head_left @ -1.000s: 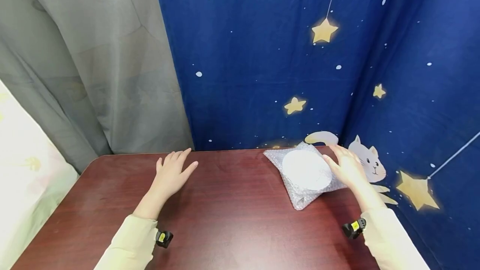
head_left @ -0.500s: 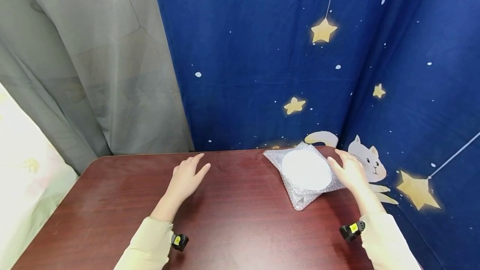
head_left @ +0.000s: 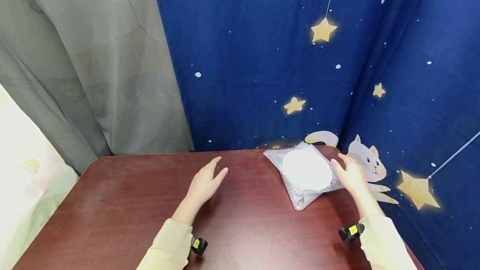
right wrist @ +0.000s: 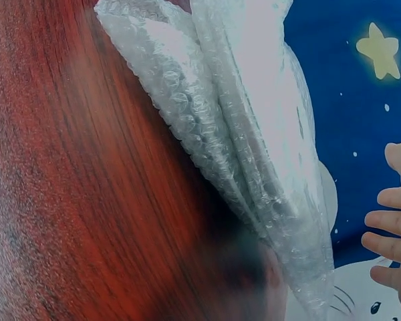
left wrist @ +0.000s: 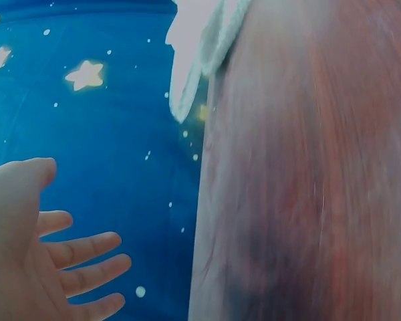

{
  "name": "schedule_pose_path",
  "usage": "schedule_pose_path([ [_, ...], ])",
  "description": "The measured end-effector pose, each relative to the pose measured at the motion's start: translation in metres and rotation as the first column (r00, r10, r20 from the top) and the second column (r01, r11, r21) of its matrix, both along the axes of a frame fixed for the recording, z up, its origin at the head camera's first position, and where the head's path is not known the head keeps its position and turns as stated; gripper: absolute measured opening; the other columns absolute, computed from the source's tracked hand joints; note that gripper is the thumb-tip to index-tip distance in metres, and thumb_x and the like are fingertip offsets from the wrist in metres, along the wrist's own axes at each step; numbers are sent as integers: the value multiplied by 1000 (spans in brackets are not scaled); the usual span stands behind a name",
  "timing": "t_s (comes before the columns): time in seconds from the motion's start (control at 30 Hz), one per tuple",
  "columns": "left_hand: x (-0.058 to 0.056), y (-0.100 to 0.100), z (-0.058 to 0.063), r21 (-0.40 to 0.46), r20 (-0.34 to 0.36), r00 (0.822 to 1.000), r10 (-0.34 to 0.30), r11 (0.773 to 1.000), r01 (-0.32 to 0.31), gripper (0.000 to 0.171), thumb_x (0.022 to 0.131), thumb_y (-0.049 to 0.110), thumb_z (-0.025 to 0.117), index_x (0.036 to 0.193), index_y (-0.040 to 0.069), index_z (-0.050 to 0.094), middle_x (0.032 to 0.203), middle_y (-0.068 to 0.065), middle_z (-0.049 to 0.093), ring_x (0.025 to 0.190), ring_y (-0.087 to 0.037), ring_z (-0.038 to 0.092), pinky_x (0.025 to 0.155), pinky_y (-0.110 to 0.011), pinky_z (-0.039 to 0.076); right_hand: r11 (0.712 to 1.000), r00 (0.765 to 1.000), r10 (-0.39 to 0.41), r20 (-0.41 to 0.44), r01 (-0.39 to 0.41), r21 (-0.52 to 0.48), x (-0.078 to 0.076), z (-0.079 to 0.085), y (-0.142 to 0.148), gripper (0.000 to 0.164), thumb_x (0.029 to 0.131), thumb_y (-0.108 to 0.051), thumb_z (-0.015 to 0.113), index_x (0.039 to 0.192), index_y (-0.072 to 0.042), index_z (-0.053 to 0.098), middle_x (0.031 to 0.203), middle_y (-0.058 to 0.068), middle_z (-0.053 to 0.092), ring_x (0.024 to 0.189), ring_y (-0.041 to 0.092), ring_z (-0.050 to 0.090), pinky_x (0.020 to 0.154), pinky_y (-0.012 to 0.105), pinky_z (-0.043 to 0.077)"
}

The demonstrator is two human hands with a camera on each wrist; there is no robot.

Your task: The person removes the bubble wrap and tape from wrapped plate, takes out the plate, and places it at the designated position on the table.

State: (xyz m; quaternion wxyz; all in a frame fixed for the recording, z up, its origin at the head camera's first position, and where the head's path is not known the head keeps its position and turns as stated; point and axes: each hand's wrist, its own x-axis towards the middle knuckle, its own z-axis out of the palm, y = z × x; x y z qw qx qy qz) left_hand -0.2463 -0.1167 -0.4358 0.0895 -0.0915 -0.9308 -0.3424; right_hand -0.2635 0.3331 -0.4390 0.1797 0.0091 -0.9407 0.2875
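A round white disc (head_left: 307, 170) lies on a sheet of bubble wrap (head_left: 300, 201) at the table's back right. Bubble wrap corners stick out around the disc. My right hand (head_left: 351, 174) hovers just right of the disc, fingers spread and extended, holding nothing; the right wrist view shows the folded bubble wrap (right wrist: 187, 100) beside it. My left hand (head_left: 205, 181) is over the table left of the bubble wrap, a wide gap away. Its fingers are spread apart and relaxed in the left wrist view, with nothing in the palm (left wrist: 13, 261).
The dark red wooden table (head_left: 240, 228) ends at a back edge against a blue star-patterned curtain (head_left: 255, 53). A grey curtain (head_left: 93, 74) hangs at the back left, with pale fabric (head_left: 30, 195) beside the table's left side.
My left hand has moved right across the table toward the bubble wrap. My right hand has drawn slightly right, away from the disc. Disc and bubble wrap stay in place.
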Motion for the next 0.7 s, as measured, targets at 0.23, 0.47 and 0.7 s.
schedule_pose_path([
  [0.23,-1,19,-4,95,-11,1000,-22,995,23,55,95,39,56,141,11,44,110,-11,65,93,-23,63,82,-47,48,998,1000,-19,2,19,-65,-1,-4,3,53,101,-31,46,132,12,46,132,37,42,121,51,41,98,61,32],
  [0.47,-1,38,-6,153,7,999,-52,987,50,57,95,37,57,142,9,42,111,-13,65,86,-19,65,78,-45,50,995,1000,-16,12,17,-101,-2,-4,5,51,101,-29,46,131,13,47,125,36,50,113,49,50,94,58,38],
  [0.7,1,56,-5,201,15,997,-71,977,67,58,95,35,57,141,5,41,114,-11,64,83,-18,64,76,-43,50,995,998,-11,67,18,-98,-9,1,6,53,101,-31,47,132,12,46,126,34,51,114,47,51,94,57,39],
])
